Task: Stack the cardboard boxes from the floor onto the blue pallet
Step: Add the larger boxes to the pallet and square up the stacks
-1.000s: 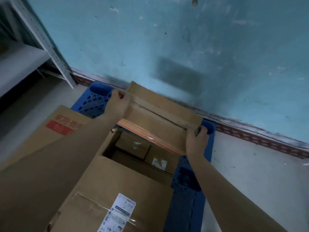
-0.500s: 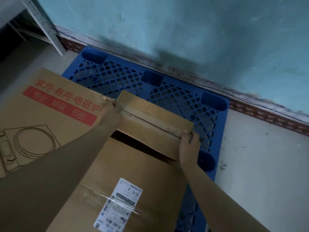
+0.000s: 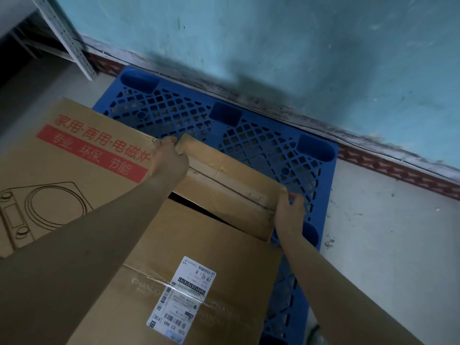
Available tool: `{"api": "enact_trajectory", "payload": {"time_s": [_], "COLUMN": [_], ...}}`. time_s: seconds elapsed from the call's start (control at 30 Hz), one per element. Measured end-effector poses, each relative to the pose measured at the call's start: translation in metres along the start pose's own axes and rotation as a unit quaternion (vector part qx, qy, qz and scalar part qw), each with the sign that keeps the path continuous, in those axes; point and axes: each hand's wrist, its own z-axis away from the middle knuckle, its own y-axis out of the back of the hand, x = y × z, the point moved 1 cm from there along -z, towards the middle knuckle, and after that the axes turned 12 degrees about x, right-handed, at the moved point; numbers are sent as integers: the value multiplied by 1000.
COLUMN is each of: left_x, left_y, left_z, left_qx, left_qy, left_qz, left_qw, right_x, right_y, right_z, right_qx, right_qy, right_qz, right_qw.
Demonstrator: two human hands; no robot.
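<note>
A blue lattice pallet (image 3: 261, 135) lies on the floor against the wall. A brown cardboard box with a white shipping label (image 3: 189, 290) rests on its near part. Its far flap (image 3: 224, 185) is folded down over the opening, leaving a dark gap. My left hand (image 3: 169, 158) grips the flap's left corner. My right hand (image 3: 288, 210) grips its right corner. A larger box with red print and a drawn cooker (image 3: 69, 165) stands touching it on the left.
A turquoise wall (image 3: 273, 46) with a patterned skirting strip runs behind the pallet. A grey perforated shelf post (image 3: 67, 38) stands at the upper left. Pale floor (image 3: 385, 232) lies to the right of the pallet.
The far flap has been pushed down from upright onto the box opening, hiding the small boxes inside. My view has tilted down, showing more of the pallet.
</note>
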Motion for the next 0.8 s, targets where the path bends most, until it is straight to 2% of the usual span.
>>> {"api": "enact_trajectory", "payload": {"time_s": [0.17, 0.4, 0.7, 0.8], "left_x": [-11, -22, -59, -74], "left_y": [4, 8, 36, 49], "left_z": [10, 24, 58, 82], "left_qx": [-38, -21, 68, 52], "left_qy": [12, 13, 29, 52], "left_qz": [3, -7, -8, -19], "left_qw": [999, 1000, 997, 997], "right_x": [7, 4, 48, 62], "right_y": [0, 1, 24, 36], "right_z": [16, 10, 30, 46], "right_qx": [-68, -53, -30, -26], "right_qy": [-7, 16, 18, 14], "right_qz": [-3, -38, -46, -36], "right_qw": [998, 998, 998, 999]}}
